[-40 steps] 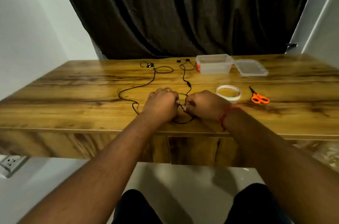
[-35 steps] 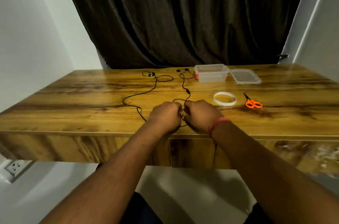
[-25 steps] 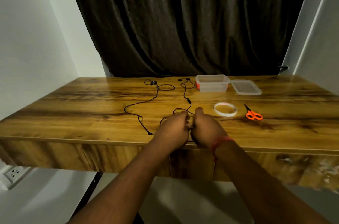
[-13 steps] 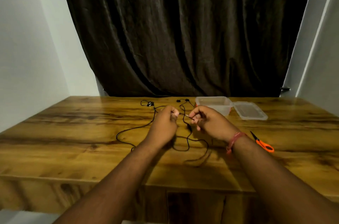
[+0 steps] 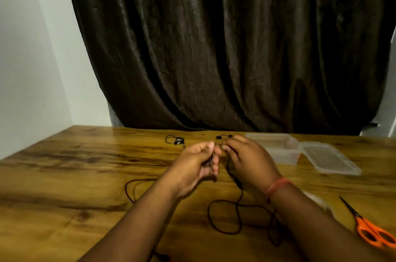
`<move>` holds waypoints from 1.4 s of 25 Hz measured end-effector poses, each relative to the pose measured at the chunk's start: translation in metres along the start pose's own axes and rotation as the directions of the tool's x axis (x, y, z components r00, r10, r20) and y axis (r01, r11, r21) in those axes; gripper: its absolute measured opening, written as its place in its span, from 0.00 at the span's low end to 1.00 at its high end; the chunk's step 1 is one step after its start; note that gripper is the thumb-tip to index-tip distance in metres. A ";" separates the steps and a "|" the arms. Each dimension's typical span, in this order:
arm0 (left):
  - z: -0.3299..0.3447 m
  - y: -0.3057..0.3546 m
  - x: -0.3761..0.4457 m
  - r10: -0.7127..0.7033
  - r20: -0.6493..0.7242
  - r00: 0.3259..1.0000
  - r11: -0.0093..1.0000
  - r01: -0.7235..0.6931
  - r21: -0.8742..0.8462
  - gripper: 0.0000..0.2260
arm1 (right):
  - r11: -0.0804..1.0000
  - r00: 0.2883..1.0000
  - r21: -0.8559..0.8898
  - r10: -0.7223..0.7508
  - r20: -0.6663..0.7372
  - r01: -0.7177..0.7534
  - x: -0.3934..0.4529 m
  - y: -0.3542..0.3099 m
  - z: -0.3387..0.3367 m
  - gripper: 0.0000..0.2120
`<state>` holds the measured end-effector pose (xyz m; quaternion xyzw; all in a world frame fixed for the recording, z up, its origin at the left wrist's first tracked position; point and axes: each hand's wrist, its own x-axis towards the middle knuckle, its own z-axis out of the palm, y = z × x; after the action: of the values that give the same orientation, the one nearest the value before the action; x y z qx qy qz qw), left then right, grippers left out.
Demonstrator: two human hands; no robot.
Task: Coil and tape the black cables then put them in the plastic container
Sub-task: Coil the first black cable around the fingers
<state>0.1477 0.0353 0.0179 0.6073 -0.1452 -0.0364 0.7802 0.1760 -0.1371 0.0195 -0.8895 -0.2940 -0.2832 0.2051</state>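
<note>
A: What has changed since half a second back?

B: The view has tipped up, so more curtain (image 5: pixel 225 47) shows and the table (image 5: pixel 64 176) sits lower. Both hands have drawn closer together, held up above the wood. The tape roll, plain to see a second ago, is now nearly all hidden behind the right forearm; only a pale sliver (image 5: pixel 317 198) shows.

A: And the fingers?

B: The left hand (image 5: pixel 197 167) has its fingers curled, pinching a cable (image 5: pixel 225 221) by its dark end. The right hand (image 5: pixel 248 161) pinches the same cable a little further along, fingertips almost touching the left's. From there it hangs down and loops loosely on the table in front of the right wrist.

A: Count things for me.

B: Two black cables: the held one, and a second cable (image 5: pixel 130 188) lying to the left, with earbuds at the far edge. One clear container (image 5: pixel 282 150), open, behind the right hand. One lid (image 5: pixel 330 158) just right of it. One pair of orange scissors (image 5: pixel 372 231) at the near right. Two hands, one red thread on the right wrist.
</note>
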 end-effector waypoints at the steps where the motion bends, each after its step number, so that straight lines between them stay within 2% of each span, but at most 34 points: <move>1: 0.001 0.004 0.002 0.057 -0.024 0.998 0.994 -0.059 -0.096 0.12 | 1.000 1.000 0.011 -0.006 0.011 0.006 0.003 -0.001 0.001 0.09; 4: 0.004 0.012 0.003 0.139 -0.126 0.982 0.945 -0.169 -0.279 0.10 | 0.999 0.997 -0.008 -0.042 0.067 0.043 0.001 -0.010 0.004 0.10; 8: 0.001 0.008 -0.011 0.209 -0.164 0.964 0.936 -0.246 -0.253 0.11 | 0.997 0.982 -0.011 -0.079 0.172 0.082 -0.012 -0.024 -0.002 0.09; 10: 0.000 0.005 -0.014 0.265 -0.178 0.948 0.941 -0.295 -0.167 0.11 | 0.994 0.977 -0.005 -0.104 0.184 0.107 -0.019 -0.027 -0.008 0.08; 14: 0.007 -0.005 -0.015 0.361 -0.122 0.925 0.931 -0.349 0.108 0.10 | 0.983 0.975 0.063 -0.177 0.132 0.170 -0.025 -0.031 -0.019 0.09; 17: 0.007 -0.013 -0.013 0.396 -0.124 0.910 0.862 -0.322 0.391 0.11 | 0.961 0.966 0.156 -0.242 0.090 0.227 -0.021 -0.031 -0.022 0.09; 19: 0.005 -0.015 -0.012 0.385 -0.115 0.916 0.842 -0.297 0.451 0.11 | 0.950 0.973 0.217 -0.230 0.001 0.225 -0.020 -0.031 -0.024 0.07; 24: 0.011 -0.015 -0.017 0.284 0.057 0.957 0.910 -0.288 0.299 0.12 | 0.966 0.961 0.226 -0.058 -0.270 0.122 -0.017 -0.023 -0.030 0.04; 27: 0.015 -0.014 -0.021 0.264 0.106 0.959 0.935 -0.281 0.216 0.11 | 0.975 0.955 0.212 0.001 -0.297 0.065 -0.017 -0.020 -0.028 0.04; 30: 0.017 -0.011 -0.022 0.300 0.074 0.951 0.944 -0.307 0.118 0.10 | 0.979 0.975 0.200 0.023 -0.219 0.022 -0.015 -0.018 -0.016 0.05; 35: 0.017 -0.010 -0.023 0.307 -0.035 0.951 0.952 -0.307 0.022 0.11 | 0.964 0.996 0.254 0.066 0.060 -0.079 -0.019 -0.029 0.009 0.14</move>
<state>0.1225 0.0225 0.0077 0.5844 -0.2232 0.0980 0.7740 0.1489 -0.1186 0.0064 -0.8727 -0.3007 -0.2121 0.3210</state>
